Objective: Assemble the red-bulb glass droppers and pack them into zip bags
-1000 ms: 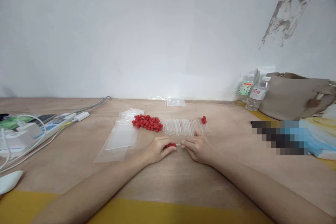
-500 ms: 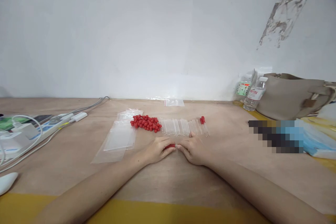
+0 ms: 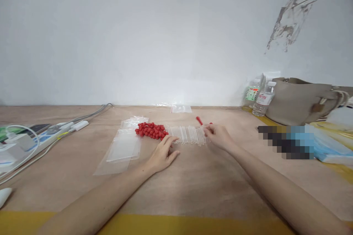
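Observation:
In the head view, my right hand (image 3: 217,135) pinches a thin dropper whose red bulb (image 3: 199,120) points up and to the left; its clear tube is mostly hidden by the fingers. Another red bulb (image 3: 211,123) shows just behind that hand. My left hand (image 3: 163,155) holds nothing, its fingers apart and slightly curled above the table. Close beyond it lies a heap of red rubber bulbs (image 3: 151,130). A row of slim clear tubes (image 3: 187,134) lies side by side between the heap and my right hand.
Clear plastic bags (image 3: 122,145) lie left of the bulbs. A power strip (image 3: 41,139) with cables is at the far left. Two plastic bottles (image 3: 264,98), a grey-beige bag (image 3: 298,99) and a blue-and-white packet (image 3: 328,145) stand or lie at the right.
My hands have parted from the middle, where they held a red bulb and tube together. My right hand has carried the dropper right and away from me; my left hand has opened.

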The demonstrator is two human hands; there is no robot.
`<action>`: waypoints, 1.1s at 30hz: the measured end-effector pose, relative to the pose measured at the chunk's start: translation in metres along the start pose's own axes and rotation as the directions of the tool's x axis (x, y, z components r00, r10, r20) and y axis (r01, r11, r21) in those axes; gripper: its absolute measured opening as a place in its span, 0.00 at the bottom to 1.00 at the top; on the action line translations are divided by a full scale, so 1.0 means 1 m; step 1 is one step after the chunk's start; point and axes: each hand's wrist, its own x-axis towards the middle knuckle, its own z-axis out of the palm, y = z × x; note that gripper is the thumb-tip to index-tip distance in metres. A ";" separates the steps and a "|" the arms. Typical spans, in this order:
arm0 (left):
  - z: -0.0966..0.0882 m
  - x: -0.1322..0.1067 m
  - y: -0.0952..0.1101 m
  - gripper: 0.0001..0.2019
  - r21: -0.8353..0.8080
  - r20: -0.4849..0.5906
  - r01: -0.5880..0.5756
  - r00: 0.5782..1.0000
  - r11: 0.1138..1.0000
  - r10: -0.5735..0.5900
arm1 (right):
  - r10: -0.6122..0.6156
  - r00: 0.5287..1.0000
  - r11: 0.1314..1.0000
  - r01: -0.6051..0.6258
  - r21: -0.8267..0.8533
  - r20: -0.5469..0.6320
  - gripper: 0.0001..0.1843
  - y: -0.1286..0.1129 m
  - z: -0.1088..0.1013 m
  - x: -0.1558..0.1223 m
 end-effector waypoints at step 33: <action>-0.002 0.002 0.003 0.07 0.044 0.097 -0.036 0.995 0.998 0.032 | 0.390 0.920 0.841 -0.343 -0.418 0.031 0.15 0.014 0.031 0.023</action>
